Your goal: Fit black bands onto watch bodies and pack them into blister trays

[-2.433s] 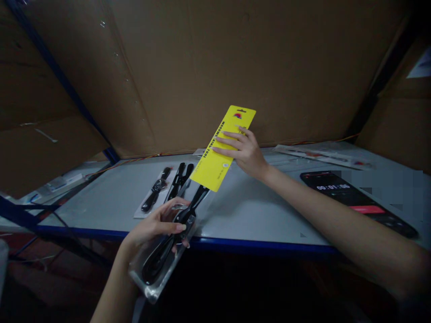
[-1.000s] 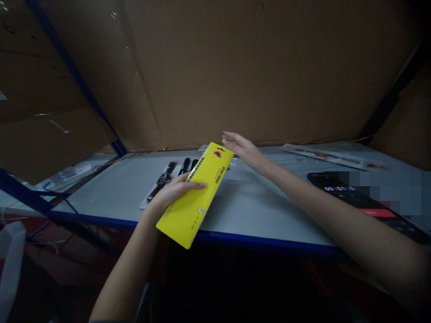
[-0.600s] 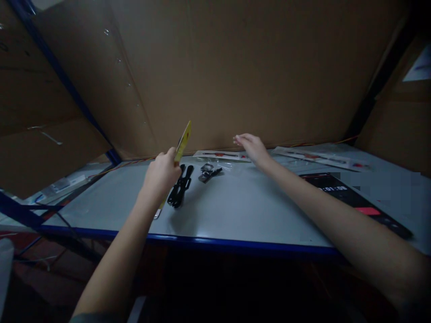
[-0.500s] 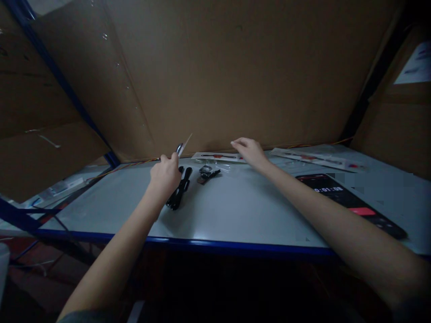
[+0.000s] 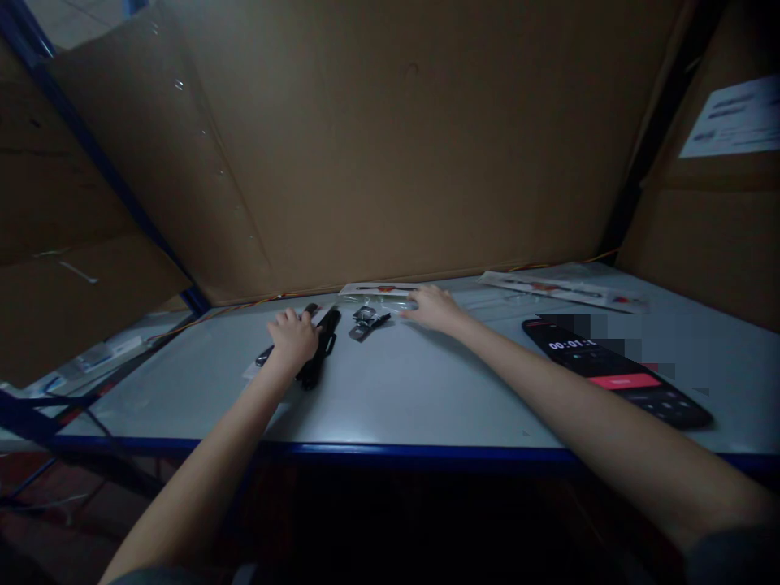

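While the left hand (image 5: pixel 292 341) cups down over a long black-handled hand tool (image 5: pixel 327 329) on the white, blue-edged table (image 5: pixel 426 414), grip hard to call, the right hand (image 5: pixel 434 309) lies open and flat at the edge of clear plastic wrap (image 5: pixel 381 299), near a small black metal fitting (image 5: pixel 364 322); 2 low, flat palms keep everything steady.

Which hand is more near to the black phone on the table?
Right. The right hand is left of the phone, closer; the left hand lies farther away, on a black tool.
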`<state>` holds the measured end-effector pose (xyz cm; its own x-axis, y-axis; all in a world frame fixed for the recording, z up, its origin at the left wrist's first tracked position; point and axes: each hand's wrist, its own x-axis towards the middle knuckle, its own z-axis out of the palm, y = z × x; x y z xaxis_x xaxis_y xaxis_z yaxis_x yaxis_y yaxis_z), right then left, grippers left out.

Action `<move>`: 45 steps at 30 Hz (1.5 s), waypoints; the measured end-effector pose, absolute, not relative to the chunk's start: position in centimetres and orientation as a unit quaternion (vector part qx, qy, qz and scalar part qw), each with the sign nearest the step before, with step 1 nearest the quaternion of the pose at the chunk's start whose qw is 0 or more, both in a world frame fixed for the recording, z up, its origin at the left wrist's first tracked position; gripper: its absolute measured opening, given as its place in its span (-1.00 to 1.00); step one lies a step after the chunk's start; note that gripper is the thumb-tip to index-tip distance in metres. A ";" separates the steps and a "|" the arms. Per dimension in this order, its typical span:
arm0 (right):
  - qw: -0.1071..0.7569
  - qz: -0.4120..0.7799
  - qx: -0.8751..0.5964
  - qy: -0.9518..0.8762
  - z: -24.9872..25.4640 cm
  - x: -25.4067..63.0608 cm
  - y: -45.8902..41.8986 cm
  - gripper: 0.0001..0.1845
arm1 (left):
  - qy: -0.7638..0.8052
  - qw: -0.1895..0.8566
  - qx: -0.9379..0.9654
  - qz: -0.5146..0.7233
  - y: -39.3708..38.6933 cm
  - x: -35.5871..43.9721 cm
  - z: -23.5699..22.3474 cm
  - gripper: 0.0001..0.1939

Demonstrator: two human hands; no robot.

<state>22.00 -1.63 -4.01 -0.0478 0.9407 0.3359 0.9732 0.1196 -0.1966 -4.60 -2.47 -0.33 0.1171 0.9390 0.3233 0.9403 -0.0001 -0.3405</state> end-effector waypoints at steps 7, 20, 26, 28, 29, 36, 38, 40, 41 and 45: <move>0.227 -0.075 -0.671 -0.702 -5.1 21.7 -1.3 -0.58 | -0.679 0.211 -0.703 0.004 -1.5 -4.8 -0.1 -0.46; 0.213 -0.129 -0.695 -0.674 -4.7 22.0 -1.9 -0.70 | -0.682 0.204 -0.702 -0.016 -0.8 -5.3 0.1 -0.44; 0.268 -0.184 -0.640 -0.697 -3.4 20.2 -3.1 -0.75 | -0.550 0.232 -0.799 -0.070 -2.0 -6.0 0.7 -0.58; 0.278 -0.195 -0.622 -0.706 -3.1 19.6 -3.5 -0.75 | -0.530 0.213 -0.820 -0.035 -2.2 -5.9 1.0 -0.62; 0.281 -0.195 -0.615 -0.710 -3.1 19.4 -3.6 -0.75 | -0.534 0.197 -0.822 -0.014 -2.2 -5.7 1.2 -0.61; 0.297 -0.171 -0.600 -0.722 -3.2 19.5 -3.6 -0.74 | -0.580 0.094 -0.807 0.062 -1.4 -4.4 1.6 -0.45; 0.303 -0.165 -0.600 -0.722 -3.3 19.5 -3.5 -0.74 | -0.580 0.072 -0.809 0.061 -0.9 -4.2 1.6 -0.46; 0.304 -0.152 -0.599 -0.725 -3.3 19.4 -3.4 -0.74 | -0.578 0.053 -0.811 0.075 -0.4 -4.1 1.5 -0.48; 0.303 -0.140 -0.596 -0.730 -3.3 19.3 -3.4 -0.73 | -0.577 0.042 -0.811 0.091 -0.1 -3.9 1.5 -0.47; 0.292 -0.084 -0.571 -0.762 -3.7 18.9 -3.2 -0.72 | -0.567 -0.025 -0.810 0.145 0.2 -3.0 1.8 -0.38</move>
